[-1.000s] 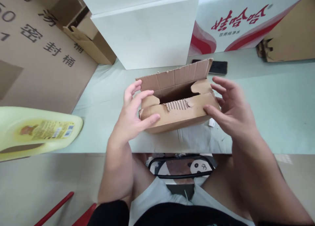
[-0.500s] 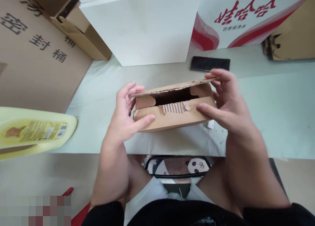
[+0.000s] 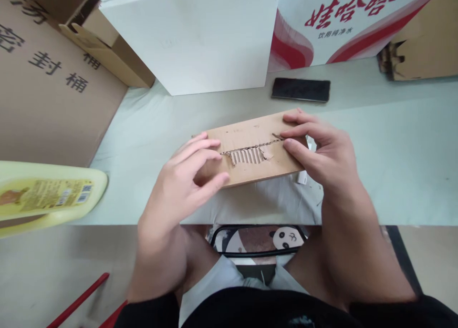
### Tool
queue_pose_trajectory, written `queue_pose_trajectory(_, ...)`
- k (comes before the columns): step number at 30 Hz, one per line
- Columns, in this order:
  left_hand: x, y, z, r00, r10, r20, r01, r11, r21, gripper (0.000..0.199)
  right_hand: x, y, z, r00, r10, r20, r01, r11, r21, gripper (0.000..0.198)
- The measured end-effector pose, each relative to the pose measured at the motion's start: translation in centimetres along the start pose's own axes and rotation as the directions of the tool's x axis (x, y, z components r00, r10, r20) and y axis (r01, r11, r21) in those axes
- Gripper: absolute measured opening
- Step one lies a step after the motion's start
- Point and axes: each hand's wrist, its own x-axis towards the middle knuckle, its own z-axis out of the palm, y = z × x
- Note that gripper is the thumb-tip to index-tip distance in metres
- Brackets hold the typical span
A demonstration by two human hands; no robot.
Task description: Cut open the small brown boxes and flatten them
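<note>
Fingers spread on a box's (image 3: 275, 163) ends, left hand (image 3: 182, 180) and right hand (image 3: 322, 149) apparently close its flap (image 3: 250, 131); pressure seems needed.

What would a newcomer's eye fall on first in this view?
Probably the brown cardboard box at the centre, with its torn corrugated patch between the left hand and right hand. Next, perhaps, the pale yellow bottle at the left edge and the red-and-white carton at upper right.
</note>
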Motion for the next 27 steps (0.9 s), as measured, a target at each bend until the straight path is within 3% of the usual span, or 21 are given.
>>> queue_pose_trajectory(4, -0.1, 0.8, 0.7, 0.995, -0.024, 0.096, 0.008, 0.987, 0.163, 0.085, 0.1, -0.2, 0.0, 1.0, -0.016, 0.009, 0.016, 1.0, -0.012, 0.007)
queue_pose_trajectory(7, 0.0, 0.6, 1.2, 0.991, -0.056, 0.119, 0.024, 0.968, 0.249, 0.084, 0.1, -0.2, 0.0, 1.0, -0.021, 0.017, 0.021, 1.0, -0.023, 0.007)
queue_pose_trajectory(11, 0.1, -0.2, 1.3, 0.99, -0.067, 0.125, 0.034, 0.968, 0.249, 0.086, -0.1, -0.1, 0.2, 0.999, -0.026, 0.035, 0.026, 1.0, -0.007, 0.01)
queue_pose_trajectory(16, 0.3, -1.9, 0.4, 0.989, -0.05, 0.141, 0.026, 0.985, 0.17, 0.082, -0.6, 0.9, 0.6, 0.999, 0.013, -0.032, -0.012, 1.0, 0.022, 0.045)
queue_pose_trajectory(19, 0.1, -3.8, -0.5, 0.988, -0.12, 0.101, 0.12, 0.993, 0.009, 0.086, -0.5, 2.1, 0.6, 0.991, 0.101, -0.092, -0.095, 0.993, 0.064, 0.048)
queue_pose_trajectory(22, -0.2, -6.1, -0.6, 0.967, -0.249, -0.047, 0.223, 0.926, -0.304, 0.089, -0.3, 2.7, 0.7, 0.967, 0.237, -0.096, -0.223, 0.966, 0.131, 0.039)
queue_pose_trajectory(25, -0.4, -7.3, 0.7, 0.898, -0.413, -0.15, 0.203, 0.693, -0.691, 0.07, -0.3, 2.3, 1.2, 0.948, 0.316, 0.043, -0.319, 0.935, 0.156, 0.042)
queue_pose_trajectory(27, -0.2, -7.3, 1.9, 0.859, -0.497, -0.123, 0.179, 0.516, -0.837, 0.062, -0.4, 1.5, 1.6, 0.948, 0.259, 0.186, -0.293, 0.937, 0.191, 0.051)
